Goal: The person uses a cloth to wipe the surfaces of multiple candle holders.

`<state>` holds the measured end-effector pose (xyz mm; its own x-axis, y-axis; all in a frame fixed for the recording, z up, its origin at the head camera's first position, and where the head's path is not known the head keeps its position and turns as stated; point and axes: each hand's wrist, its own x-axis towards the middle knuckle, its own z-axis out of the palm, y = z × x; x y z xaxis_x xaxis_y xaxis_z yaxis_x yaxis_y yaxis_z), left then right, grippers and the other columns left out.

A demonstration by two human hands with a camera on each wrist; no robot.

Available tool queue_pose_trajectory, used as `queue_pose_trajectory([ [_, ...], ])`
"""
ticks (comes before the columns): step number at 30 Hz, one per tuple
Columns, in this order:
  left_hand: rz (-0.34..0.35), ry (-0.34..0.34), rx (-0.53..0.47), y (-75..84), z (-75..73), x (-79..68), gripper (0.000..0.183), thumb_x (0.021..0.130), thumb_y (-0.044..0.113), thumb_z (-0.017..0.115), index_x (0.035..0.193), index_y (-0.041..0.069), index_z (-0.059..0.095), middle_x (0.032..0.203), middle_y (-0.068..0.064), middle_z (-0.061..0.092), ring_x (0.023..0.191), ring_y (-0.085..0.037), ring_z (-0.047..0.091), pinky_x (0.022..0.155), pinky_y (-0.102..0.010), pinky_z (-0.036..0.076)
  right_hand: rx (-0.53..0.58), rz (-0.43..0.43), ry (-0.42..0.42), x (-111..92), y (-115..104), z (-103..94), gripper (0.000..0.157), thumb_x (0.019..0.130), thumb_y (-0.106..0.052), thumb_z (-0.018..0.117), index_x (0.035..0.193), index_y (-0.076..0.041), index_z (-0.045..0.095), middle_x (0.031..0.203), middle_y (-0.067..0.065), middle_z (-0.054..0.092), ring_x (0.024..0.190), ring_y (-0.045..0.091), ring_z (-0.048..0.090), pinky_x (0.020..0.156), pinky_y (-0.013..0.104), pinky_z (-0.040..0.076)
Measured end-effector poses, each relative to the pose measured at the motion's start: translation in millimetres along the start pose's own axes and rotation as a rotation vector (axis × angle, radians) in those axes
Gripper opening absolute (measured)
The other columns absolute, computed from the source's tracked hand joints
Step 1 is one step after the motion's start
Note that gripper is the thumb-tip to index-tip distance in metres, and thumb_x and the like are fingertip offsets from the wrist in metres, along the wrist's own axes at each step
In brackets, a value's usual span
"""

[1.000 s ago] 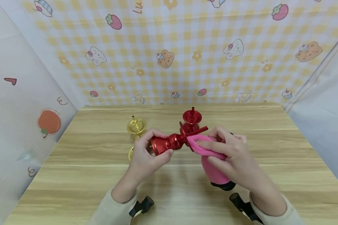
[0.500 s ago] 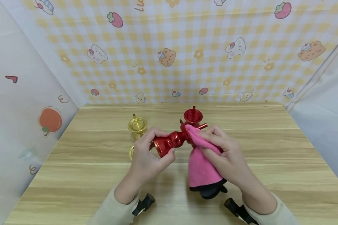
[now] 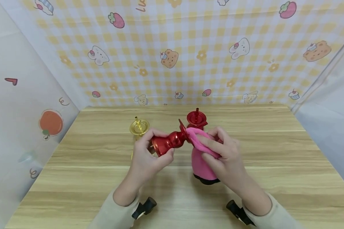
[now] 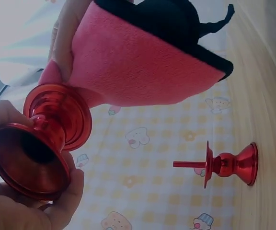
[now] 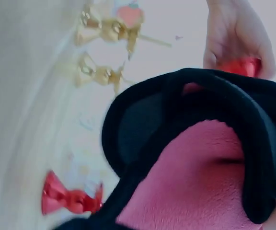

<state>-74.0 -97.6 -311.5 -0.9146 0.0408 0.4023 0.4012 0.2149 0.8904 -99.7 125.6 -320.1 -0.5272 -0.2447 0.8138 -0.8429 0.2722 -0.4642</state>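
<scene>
My left hand grips a shiny red candlestick around its flared base, fingers on one side and thumb on the other. The candlestick is tilted on its side, its dish toward my right hand. That hand pinches a folded pink plush cloth with black trim and presses it against the dish. Most of the spike is hidden by the cloth. In the left wrist view the hollow underside of the candlestick base faces the camera. The cloth's loose black-edged end hangs below the right hand.
A second red candlestick stands upright behind the held one. To the left stands a gold candlestick; another gold candlestick is mostly hidden behind my left hand in the head view. All stand on a wood-grain table before a checked cloth backdrop.
My right hand rubs the cloth over the dish, shifting slightly left from one second ago. The cloth's hanging end has swung. The held candlestick has turned a little, and its spike shows less.
</scene>
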Motion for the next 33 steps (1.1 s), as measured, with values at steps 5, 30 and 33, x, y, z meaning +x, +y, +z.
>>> queue_pose_trajectory([
  [5,-0.003,-0.130,-0.085,0.2,-1.5,1.4,0.049,0.072,-0.003,0.078,0.116,-0.001,0.057,0.106,-0.017,0.064,0.083,-0.013,0.065,0.071,-0.027,0.062,0.129,0.218,0.034,-2,-8,0.5,0.042,0.078,0.017,0.063,0.114,-0.003,0.074,0.097,0.010,0.059,0.080,0.009,0.054,0.061,0.014,0.048],
  [30,0.004,-0.047,-0.237,5.2,6.8,-3.5,0.061,0.064,-0.011,0.086,0.119,-0.006,0.059,0.111,-0.025,0.067,0.093,-0.013,0.068,0.079,-0.037,0.063,-0.186,-0.221,0.421,1,-4,15.5,0.028,0.092,-0.025,0.070,0.086,0.002,0.075,0.079,0.022,0.055,0.062,0.024,0.047,0.064,0.027,0.037],
  [33,-0.027,-0.017,-0.250,3.8,9.1,-3.2,0.059,0.066,-0.011,0.085,0.119,-0.007,0.059,0.110,-0.026,0.067,0.093,-0.013,0.070,0.080,-0.037,0.063,-0.305,-0.265,0.400,0,-7,18.2,0.025,0.093,-0.023,0.069,0.085,0.000,0.076,0.080,0.020,0.057,0.067,0.029,0.049,0.072,0.042,0.028],
])
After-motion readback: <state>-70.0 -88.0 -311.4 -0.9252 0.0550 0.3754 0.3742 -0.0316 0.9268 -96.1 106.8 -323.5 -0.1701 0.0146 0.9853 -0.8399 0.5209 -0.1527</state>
